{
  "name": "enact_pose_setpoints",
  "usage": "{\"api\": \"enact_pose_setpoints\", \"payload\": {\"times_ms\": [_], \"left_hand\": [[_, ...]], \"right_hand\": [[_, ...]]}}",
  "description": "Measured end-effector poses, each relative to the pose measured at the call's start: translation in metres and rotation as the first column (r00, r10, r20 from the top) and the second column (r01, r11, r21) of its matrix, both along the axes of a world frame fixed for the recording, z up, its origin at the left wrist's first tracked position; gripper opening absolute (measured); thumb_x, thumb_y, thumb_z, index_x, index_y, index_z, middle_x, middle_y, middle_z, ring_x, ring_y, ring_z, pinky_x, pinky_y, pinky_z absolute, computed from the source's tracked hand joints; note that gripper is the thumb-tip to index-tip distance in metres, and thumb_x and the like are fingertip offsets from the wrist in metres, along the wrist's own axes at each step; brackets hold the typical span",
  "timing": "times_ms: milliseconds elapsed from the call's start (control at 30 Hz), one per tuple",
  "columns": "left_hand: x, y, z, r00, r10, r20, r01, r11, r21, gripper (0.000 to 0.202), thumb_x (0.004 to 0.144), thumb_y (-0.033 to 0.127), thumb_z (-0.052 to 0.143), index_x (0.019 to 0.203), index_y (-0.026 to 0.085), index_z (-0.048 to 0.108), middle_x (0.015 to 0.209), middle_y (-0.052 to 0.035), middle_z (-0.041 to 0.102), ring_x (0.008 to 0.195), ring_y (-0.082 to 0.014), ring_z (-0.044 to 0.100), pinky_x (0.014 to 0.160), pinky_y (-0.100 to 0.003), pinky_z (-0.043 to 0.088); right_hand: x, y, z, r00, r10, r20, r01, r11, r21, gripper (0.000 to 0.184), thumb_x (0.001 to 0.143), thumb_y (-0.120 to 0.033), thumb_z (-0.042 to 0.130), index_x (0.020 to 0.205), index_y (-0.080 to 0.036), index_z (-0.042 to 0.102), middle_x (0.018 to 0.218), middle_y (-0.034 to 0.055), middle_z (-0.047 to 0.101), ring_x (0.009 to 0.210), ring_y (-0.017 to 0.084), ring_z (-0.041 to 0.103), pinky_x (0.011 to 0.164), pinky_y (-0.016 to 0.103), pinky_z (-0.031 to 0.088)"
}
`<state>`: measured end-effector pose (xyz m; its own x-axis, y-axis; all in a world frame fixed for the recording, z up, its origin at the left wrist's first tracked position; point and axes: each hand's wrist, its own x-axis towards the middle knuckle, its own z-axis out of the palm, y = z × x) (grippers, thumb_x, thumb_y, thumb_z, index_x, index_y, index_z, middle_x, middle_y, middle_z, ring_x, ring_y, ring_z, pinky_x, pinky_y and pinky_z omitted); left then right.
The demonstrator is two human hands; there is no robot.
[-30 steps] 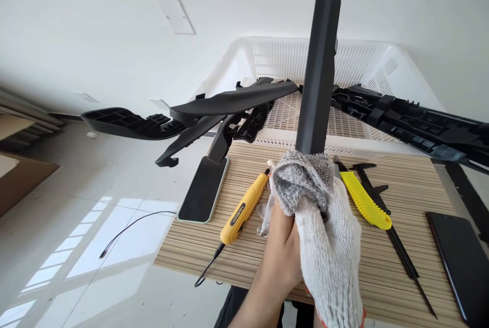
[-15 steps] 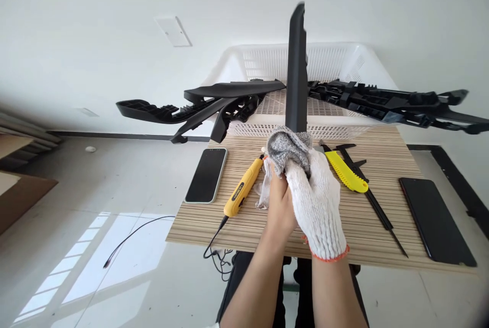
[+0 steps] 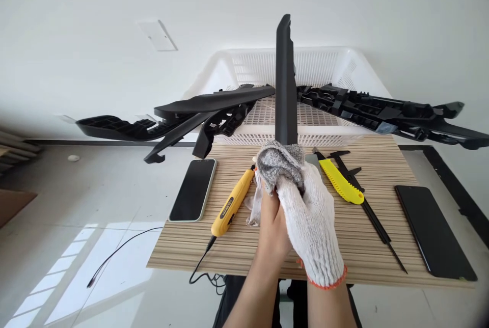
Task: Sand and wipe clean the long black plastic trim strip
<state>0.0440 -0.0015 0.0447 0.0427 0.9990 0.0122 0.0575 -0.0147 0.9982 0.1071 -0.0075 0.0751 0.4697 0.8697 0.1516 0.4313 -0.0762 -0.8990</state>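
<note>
A long black plastic trim piece (image 3: 286,83) stands up in front of me, its lower end hidden by a grey cloth (image 3: 280,161). My right hand (image 3: 310,218), in a white knitted glove with an orange hem, is closed on the cloth and presses it round the trim piece. Bare and mostly behind the cloth and the glove, my left hand (image 3: 273,226) is closed round the lower part of the piece; its fingertips are hidden. To the left of my hands lies a yellow corded pen-like tool (image 3: 233,203), and to the right a yellow-handled utility knife (image 3: 341,180).
Behind the hands, a white plastic basket (image 3: 324,132) bears more black trim pieces (image 3: 214,101), jutting out on both sides. On the wooden table (image 3: 237,251) lie a light-edged phone (image 3: 193,190), a black caliper (image 3: 369,211), a dark phone (image 3: 435,231) and a white cloth (image 3: 254,206).
The camera view has shifted, so the table and basket sit a little lower and further left. Both hands keep their hold on the trim piece and the cloth.
</note>
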Motion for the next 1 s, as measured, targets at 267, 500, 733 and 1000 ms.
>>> {"api": "enact_pose_setpoints", "payload": {"times_ms": [267, 500, 733, 1000], "left_hand": [[-0.004, 0.000, 0.002, 1.000, 0.017, 0.022, -0.015, 0.997, -0.072, 0.042, 0.092, 0.039, 0.056, 0.133, 0.028, 0.054, 0.137, -0.0070, 0.058, 0.146, -0.0255, 0.037, 0.122, -0.040, 0.032], [-0.002, 0.001, 0.002, 1.000, 0.007, 0.023, -0.006, 1.000, -0.031, 0.039, 0.095, 0.041, 0.052, 0.131, 0.027, 0.054, 0.137, -0.0066, 0.057, 0.147, -0.0256, 0.035, 0.125, -0.045, 0.024], [-0.002, 0.000, 0.002, 0.999, 0.021, 0.035, -0.019, 0.999, -0.051, 0.038, 0.093, 0.040, 0.054, 0.130, 0.028, 0.057, 0.136, -0.0062, 0.059, 0.146, -0.0277, 0.036, 0.125, -0.045, 0.026], [-0.004, -0.002, 0.001, 1.000, 0.008, 0.029, -0.005, 0.995, -0.102, 0.039, 0.094, 0.041, 0.052, 0.131, 0.028, 0.056, 0.133, -0.0067, 0.062, 0.141, -0.0251, 0.045, 0.119, -0.041, 0.037]], "right_hand": [[-0.001, 0.006, -0.011, 0.999, 0.038, -0.006, -0.038, 0.999, 0.029, 0.026, 0.088, -0.034, 0.057, 0.112, -0.032, 0.068, 0.108, 0.0018, 0.070, 0.093, 0.020, 0.069, 0.077, 0.032, 0.054], [-0.005, 0.004, -0.017, 0.992, -0.025, 0.121, 0.018, 0.998, 0.062, 0.023, 0.091, -0.033, 0.057, 0.109, -0.027, 0.068, 0.104, 0.0038, 0.069, 0.094, 0.021, 0.067, 0.082, 0.034, 0.054], [0.001, 0.000, 0.000, 0.994, 0.039, 0.099, -0.041, 0.999, 0.019, 0.031, 0.092, -0.030, 0.051, 0.119, -0.028, 0.066, 0.110, 0.0058, 0.069, 0.097, 0.024, 0.068, 0.080, 0.036, 0.055], [-0.004, 0.000, 0.001, 0.978, -0.017, 0.206, 0.011, 0.999, 0.031, 0.036, 0.090, -0.032, 0.053, 0.124, -0.029, 0.064, 0.122, 0.0084, 0.065, 0.107, 0.026, 0.066, 0.080, 0.037, 0.058]]}}
